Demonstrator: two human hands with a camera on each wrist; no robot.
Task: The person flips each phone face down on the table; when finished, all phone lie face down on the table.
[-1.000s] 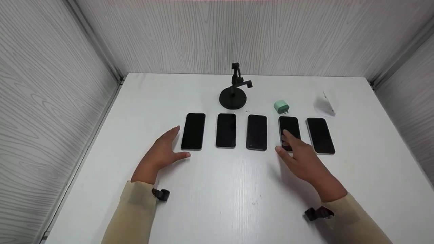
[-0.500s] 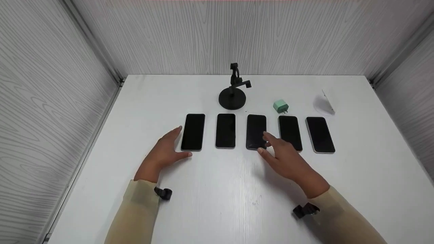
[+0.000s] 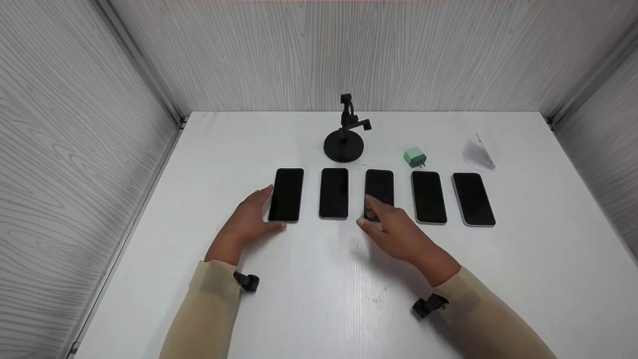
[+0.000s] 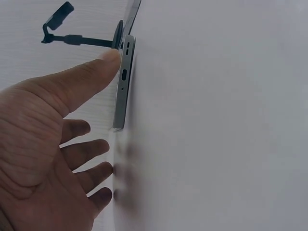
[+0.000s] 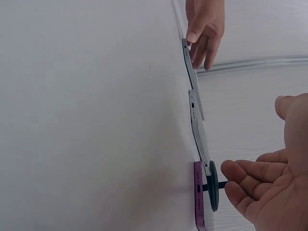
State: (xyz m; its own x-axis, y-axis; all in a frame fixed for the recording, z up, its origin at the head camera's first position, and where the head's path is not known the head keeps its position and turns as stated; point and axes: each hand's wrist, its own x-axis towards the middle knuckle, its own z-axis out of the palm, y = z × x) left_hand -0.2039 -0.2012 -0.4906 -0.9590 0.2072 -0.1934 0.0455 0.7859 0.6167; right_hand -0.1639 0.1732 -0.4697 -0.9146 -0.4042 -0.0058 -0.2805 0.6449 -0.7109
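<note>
Several smartphones lie in a row, dark screens up. My left hand (image 3: 249, 219) is at the leftmost phone (image 3: 287, 194), fingers along its left side and thumb near its front edge. The left wrist view shows the thumb tip right at the end of that phone (image 4: 123, 91), with the other fingers extended below. Loosely bent, my right hand (image 3: 398, 233) hovers over the middle phone (image 3: 381, 184) and hides its lower part. From the right wrist, a purple-edged phone (image 5: 198, 195) shows a gap from the fingers (image 5: 240, 187). Between these two lies another phone (image 3: 334, 193).
Two more phones, one (image 3: 428, 197) beside the other (image 3: 473, 199), lie to the right. Behind the row stand a black round-based stand (image 3: 344, 147), a green charger plug (image 3: 415, 157) and a thin clear-and-white piece (image 3: 484, 152). Panels (image 3: 319, 55) enclose the white table (image 3: 319, 289).
My right hand has moved left, from over the phone second from the right to over the middle one. My left hand has shifted slightly closer to the leftmost phone. The phones keep their places.
</note>
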